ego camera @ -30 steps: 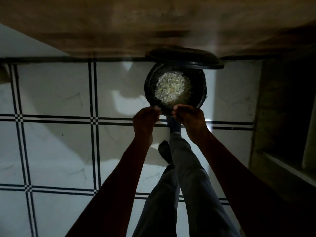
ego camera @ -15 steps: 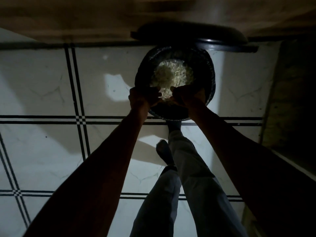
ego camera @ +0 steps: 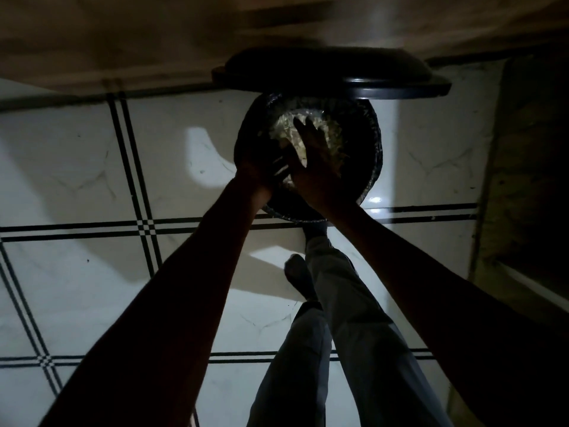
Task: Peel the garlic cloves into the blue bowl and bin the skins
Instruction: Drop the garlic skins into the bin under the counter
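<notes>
A black pedal bin (ego camera: 374, 167) stands on the tiled floor with its lid (ego camera: 332, 75) raised. Pale garlic skins (ego camera: 334, 131) lie heaped inside it. My right hand (ego camera: 317, 161) is spread flat over the bin's mouth, fingers straight and apart above the skins. Next to it, my left hand (ego camera: 258, 177) sits at the bin's near-left rim. It is in deep shadow, so its fingers do not show. The blue bowl and the garlic cloves are out of view.
My legs (ego camera: 348, 303) stand just before the bin, one foot (ego camera: 314, 229) at its base. A wall runs behind the bin. A dark cabinet or step (ego camera: 529, 180) closes off the right side. White floor tiles (ego camera: 92, 272) with black lines stretch to the left.
Both hands moved from the bin's near rim to over its mouth. My right hand has spread open above the skins. The view has come closer to the bin.
</notes>
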The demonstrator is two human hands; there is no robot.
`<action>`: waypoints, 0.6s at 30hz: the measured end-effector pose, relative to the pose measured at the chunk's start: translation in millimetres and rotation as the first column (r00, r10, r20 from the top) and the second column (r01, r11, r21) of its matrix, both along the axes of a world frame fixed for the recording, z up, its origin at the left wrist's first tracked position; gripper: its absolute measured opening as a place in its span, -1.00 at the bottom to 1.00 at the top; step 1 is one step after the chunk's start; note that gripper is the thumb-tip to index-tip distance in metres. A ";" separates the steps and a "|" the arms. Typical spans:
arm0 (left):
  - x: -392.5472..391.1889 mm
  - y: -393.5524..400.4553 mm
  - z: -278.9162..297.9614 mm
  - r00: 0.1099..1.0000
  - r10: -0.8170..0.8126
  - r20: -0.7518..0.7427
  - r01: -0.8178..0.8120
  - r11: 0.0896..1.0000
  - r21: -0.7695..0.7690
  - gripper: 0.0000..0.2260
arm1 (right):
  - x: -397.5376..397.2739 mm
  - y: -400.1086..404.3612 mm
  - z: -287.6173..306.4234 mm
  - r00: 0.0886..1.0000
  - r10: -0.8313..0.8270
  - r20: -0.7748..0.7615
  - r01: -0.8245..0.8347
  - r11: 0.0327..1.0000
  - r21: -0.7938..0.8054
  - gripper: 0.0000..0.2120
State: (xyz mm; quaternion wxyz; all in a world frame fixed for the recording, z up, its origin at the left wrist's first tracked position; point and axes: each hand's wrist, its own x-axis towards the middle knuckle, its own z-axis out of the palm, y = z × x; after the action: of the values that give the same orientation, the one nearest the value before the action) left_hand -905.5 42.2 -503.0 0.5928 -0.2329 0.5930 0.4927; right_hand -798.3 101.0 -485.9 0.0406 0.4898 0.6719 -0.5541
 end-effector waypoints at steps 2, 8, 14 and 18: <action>8.6 3.3 3.7 0.996 -0.090 0.004 0.090 0.996 -0.004 -0.57 | 8.7 2.1 -11.2 0.995 0.091 -0.046 -0.095 0.991 -0.089 -0.48; 20.7 -3.1 0.5 0.977 -0.164 -0.134 0.167 0.986 0.009 -0.57 | 27.2 7.7 -8.4 0.995 -0.079 0.052 0.083 0.994 -0.077 -0.46; 28.0 2.6 14.8 0.967 -0.199 -0.159 0.209 0.976 0.054 -0.52 | 39.5 14.9 -18.9 0.988 -0.069 0.135 0.098 0.971 -0.219 -0.53; 13.0 -12.4 24.1 0.976 -0.180 -0.125 0.189 0.980 0.067 -0.60 | 46.7 22.0 11.8 0.972 -0.230 0.044 0.234 0.962 -0.141 -0.59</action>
State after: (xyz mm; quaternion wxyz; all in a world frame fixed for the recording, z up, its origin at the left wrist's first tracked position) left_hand -892.5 29.8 -478.9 0.6084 -0.1239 0.6263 0.4714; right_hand -751.5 123.0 -474.0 0.0199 0.5685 0.5671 -0.5957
